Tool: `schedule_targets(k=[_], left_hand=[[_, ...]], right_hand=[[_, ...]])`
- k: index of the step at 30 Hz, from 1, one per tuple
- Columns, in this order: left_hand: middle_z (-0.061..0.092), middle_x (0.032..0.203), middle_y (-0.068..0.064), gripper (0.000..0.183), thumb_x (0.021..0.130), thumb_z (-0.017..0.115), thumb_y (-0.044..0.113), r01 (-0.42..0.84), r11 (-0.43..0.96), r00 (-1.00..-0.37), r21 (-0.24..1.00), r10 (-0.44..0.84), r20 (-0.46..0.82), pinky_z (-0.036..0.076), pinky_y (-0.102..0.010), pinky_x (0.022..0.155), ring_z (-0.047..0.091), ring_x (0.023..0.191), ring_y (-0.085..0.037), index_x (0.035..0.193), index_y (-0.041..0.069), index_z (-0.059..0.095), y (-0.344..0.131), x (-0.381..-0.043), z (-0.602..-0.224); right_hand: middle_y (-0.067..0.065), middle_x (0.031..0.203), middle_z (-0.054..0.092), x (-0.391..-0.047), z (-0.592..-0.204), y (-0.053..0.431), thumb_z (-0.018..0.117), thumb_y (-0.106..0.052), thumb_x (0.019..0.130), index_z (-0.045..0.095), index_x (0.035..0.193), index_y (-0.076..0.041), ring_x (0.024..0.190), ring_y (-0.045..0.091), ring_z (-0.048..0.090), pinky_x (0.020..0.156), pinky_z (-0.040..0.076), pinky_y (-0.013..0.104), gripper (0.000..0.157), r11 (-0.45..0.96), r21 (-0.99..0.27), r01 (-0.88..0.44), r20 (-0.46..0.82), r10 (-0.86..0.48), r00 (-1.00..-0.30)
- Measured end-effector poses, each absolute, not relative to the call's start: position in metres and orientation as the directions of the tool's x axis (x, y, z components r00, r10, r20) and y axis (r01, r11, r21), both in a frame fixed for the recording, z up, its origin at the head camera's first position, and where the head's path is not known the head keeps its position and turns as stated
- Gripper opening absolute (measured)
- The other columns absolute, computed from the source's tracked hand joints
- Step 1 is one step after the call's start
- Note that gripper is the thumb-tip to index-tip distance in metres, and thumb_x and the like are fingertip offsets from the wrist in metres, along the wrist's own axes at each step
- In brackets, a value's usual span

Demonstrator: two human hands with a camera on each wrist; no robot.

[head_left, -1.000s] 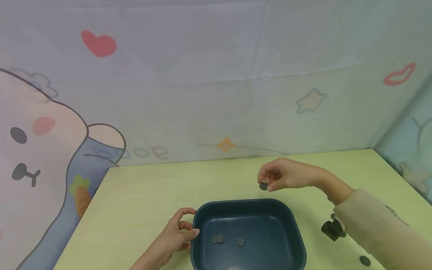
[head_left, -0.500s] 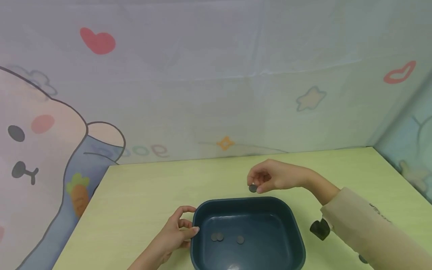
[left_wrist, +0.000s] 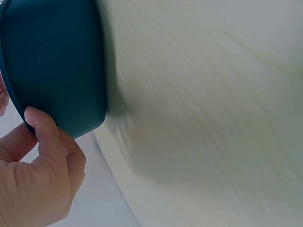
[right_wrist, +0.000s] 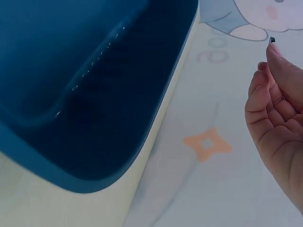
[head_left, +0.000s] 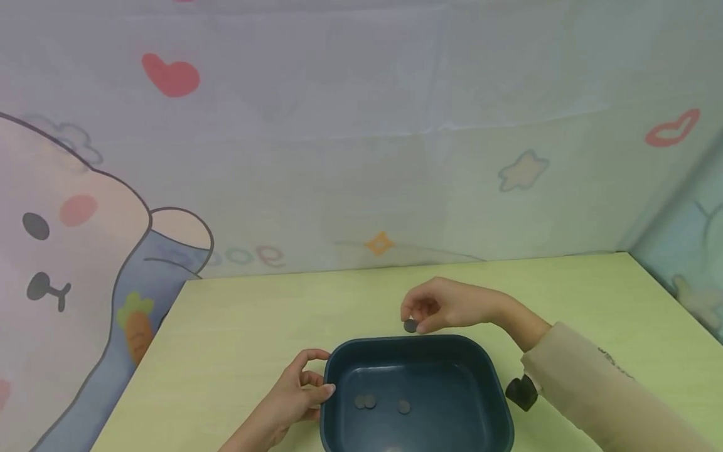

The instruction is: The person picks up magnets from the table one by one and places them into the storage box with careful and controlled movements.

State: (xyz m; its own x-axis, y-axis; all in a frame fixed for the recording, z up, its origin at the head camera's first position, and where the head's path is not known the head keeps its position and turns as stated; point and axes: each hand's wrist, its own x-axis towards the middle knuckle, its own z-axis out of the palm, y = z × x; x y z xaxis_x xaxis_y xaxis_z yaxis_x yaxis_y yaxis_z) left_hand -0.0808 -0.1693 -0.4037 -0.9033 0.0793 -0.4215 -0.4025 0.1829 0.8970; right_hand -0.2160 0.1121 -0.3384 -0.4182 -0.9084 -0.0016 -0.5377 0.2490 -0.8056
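Note:
A dark blue-green basin stands on the table, with several small dark grey discs lying flat on its floor. Two of those discs lie side by side at the left. My left hand pinches the basin's left rim, thumb on one side and fingers on the other; the left wrist view shows this grip against the basin's outer wall. Beyond the far rim, my right hand pinches another small dark disc between thumb and fingertips. In the right wrist view only that disc's edge shows past the thumb.
A black object sits right of the basin, partly covered by the right sleeve. The pale yellow-green table meets a printed cloth backdrop at its far edge. Another cloth panel stands along the right side.
My right hand has moved left with the disc, along the far side of the basin, and a little lower. The sleeve now covers discs seen earlier at the right. My left hand keeps its grip.

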Motion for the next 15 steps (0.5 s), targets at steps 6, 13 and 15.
schedule_targets(k=[6, 13, 15], left_hand=[[0.048, 0.085, -0.007, 0.053, 0.087, 0.063, 0.001, -0.403, 0.18, -0.903, 0.897, 0.083, -0.422, 0.049, -0.027, 0.057, 0.055, 0.068, -0.016, 0.132, 0.009, 0.037, -0.168, -0.08, -0.403], [0.048, 0.084, -0.007, 0.052, 0.087, 0.063, 0.002, -0.397, 0.178, -0.905, 0.9, 0.087, -0.416, 0.049, -0.027, 0.056, 0.055, 0.067, -0.016, 0.132, 0.01, 0.037, -0.168, -0.08, -0.403], [0.047, 0.085, -0.007, 0.052, 0.087, 0.063, 0.002, -0.398, 0.18, -0.904, 0.899, 0.086, -0.418, 0.048, -0.027, 0.056, 0.055, 0.067, -0.016, 0.132, 0.01, 0.037, -0.168, -0.08, -0.403]], right_hand=[[-0.004, 0.077, 0.053, -0.216, -0.34, 0.105, 0.068, -0.003, 0.083, 0.064, 0.098, -0.011, 0.07, 0.009, 0.049, 0.065, 0.046, 0.025, 0.018, 0.239, -0.802, -0.548, 0.004, -0.914, -0.405], [-0.005, 0.077, 0.054, -0.215, -0.345, 0.096, 0.068, -0.002, 0.083, 0.064, 0.099, -0.009, 0.07, 0.009, 0.049, 0.064, 0.047, 0.025, 0.018, 0.211, -0.807, -0.551, 0.018, -0.924, -0.381], [-0.005, 0.076, 0.053, -0.215, -0.346, 0.093, 0.068, -0.002, 0.083, 0.064, 0.099, -0.009, 0.069, 0.008, 0.049, 0.064, 0.046, 0.025, 0.018, 0.204, -0.804, -0.559, 0.024, -0.927, -0.374]])
